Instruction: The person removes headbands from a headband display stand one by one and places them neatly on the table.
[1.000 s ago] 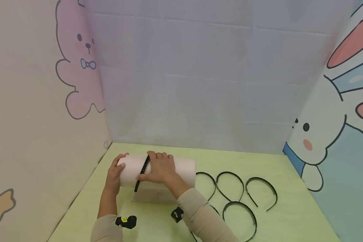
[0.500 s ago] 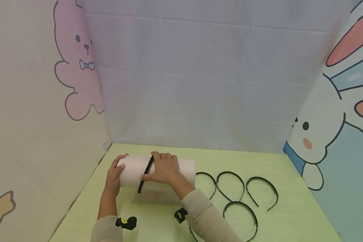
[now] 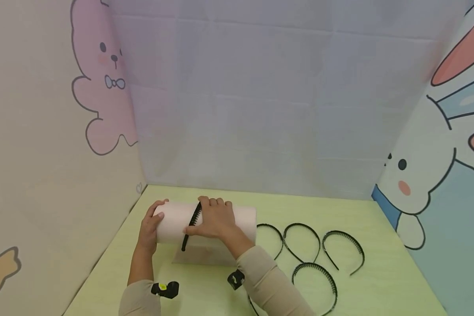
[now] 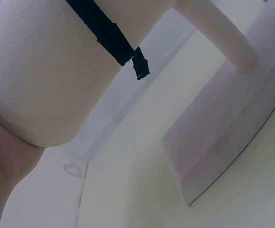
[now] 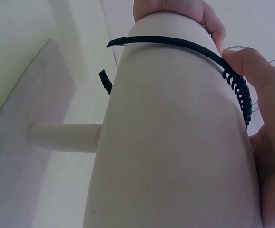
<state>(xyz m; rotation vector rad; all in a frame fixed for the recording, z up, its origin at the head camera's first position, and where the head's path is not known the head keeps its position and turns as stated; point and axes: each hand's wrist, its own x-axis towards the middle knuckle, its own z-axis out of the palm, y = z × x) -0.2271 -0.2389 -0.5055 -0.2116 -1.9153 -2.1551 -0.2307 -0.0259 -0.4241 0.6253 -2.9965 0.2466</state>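
Observation:
A pale padded roll (image 3: 170,224), part of a headband display stand, lies sideways on a short post above a flat base (image 3: 201,256). My left hand (image 3: 148,229) grips its left end, thumb in front and fingers behind. Around the roll, slanting, goes a black toothed headband (image 3: 193,218), its tips pointing down past the underside. My right hand (image 3: 217,220) holds the headband between thumb and fingers from the right, near the roll's middle. In the right wrist view the headband (image 5: 175,42) arches over the roll, both ends free below. The left wrist view shows the post (image 4: 223,35) joining the base.
Several more black headbands lie on the yellow-green table to the right, such as one at the far right (image 3: 357,248) and one nearer the front (image 3: 333,285). The right forearm partly covers others. Printed cloth walls (image 3: 237,109) enclose the table.
Over the first half second, my right hand and the headband slid slightly right along the roll. Since then they have hardly moved. My left hand stays on the roll's end.

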